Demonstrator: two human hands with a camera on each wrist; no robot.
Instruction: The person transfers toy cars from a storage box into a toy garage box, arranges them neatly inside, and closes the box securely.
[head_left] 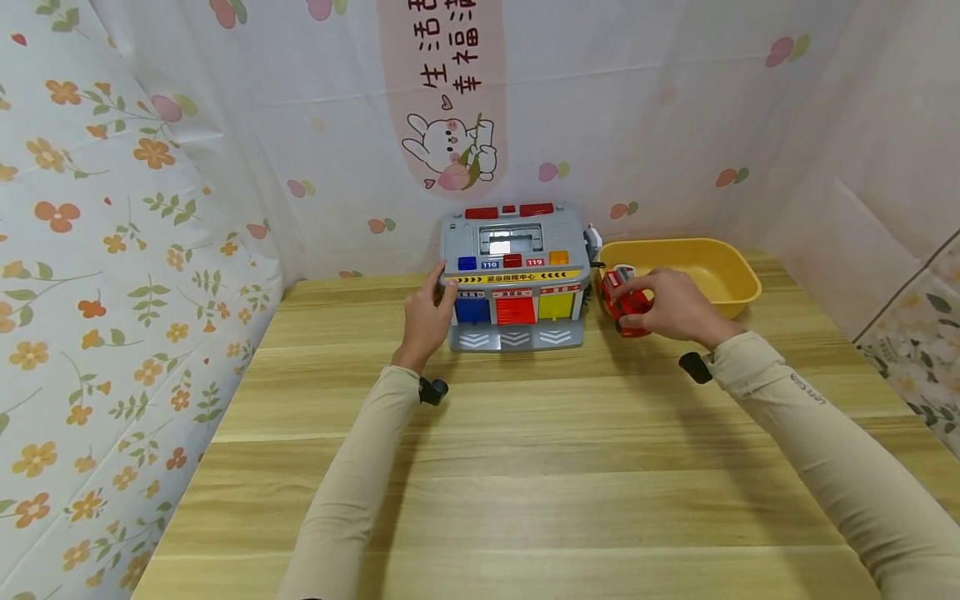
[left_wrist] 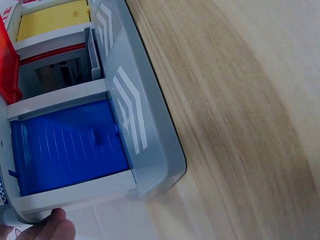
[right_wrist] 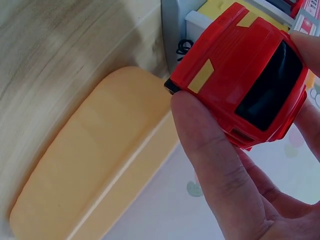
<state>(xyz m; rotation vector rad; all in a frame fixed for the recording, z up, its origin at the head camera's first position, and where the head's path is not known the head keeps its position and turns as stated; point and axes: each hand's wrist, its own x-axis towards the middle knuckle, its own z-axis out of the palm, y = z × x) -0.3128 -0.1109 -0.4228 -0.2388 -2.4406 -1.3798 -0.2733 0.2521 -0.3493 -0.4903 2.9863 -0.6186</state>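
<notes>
My left hand [head_left: 427, 321] pinches the front left roof corner of a grey toy garage [head_left: 465, 237]. In the left wrist view, its fingertips [left_wrist: 57, 220] sit beside the blue door [left_wrist: 70, 147], which is down. The red door [left_wrist: 7, 70] in the middle is swung up, showing the hollow bay behind it. The yellow door [left_wrist: 55, 20] is down. Right of the garage, my right hand [head_left: 671, 308] grips a red toy fire truck [right_wrist: 225, 75] between thumb and fingers, raised at the front of a yellow tub. Its dark windscreen and yellow patches face the right wrist camera.
The yellow tub [head_left: 720, 250] stands right of the garage, close to the back cloth [head_left: 660, 150]. A wooden table [head_left: 510, 483] stretches in front. A grey-white part [head_left: 592, 242] projects from the garage's right side, with a black coiled cord [right_wrist: 184, 47] near it.
</notes>
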